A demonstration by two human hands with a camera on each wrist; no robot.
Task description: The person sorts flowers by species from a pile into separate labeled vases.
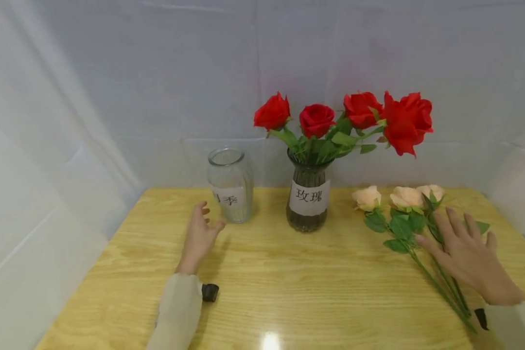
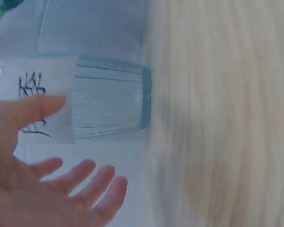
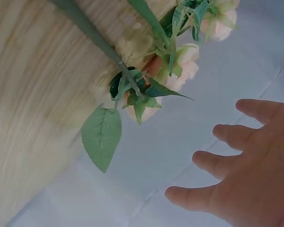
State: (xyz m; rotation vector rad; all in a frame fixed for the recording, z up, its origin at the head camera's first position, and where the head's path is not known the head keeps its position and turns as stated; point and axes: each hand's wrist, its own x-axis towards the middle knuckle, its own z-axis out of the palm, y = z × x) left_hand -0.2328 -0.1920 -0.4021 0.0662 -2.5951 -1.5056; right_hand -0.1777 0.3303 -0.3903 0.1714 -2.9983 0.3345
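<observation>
A clear glass vase (image 1: 240,182) with a white paper label stands toward the back of the table. My left hand (image 1: 200,236) is beside its left front, fingers relaxed and apart, holding nothing; in the left wrist view the thumb overlaps the label (image 2: 57,75). On the right lie several peach roses (image 1: 407,198) with green leaves and long stems (image 1: 435,279). Over these stems my right hand (image 1: 468,257) is spread, palm down. The right wrist view has its fingers apart from the blooms (image 3: 187,61), gripping nothing.
A dark glass vase (image 1: 307,221) with a white label stands at the back middle. It holds several red roses (image 1: 317,120), which lean out to both sides. A pale cloth (image 1: 179,87) hangs behind the wooden table (image 1: 310,287).
</observation>
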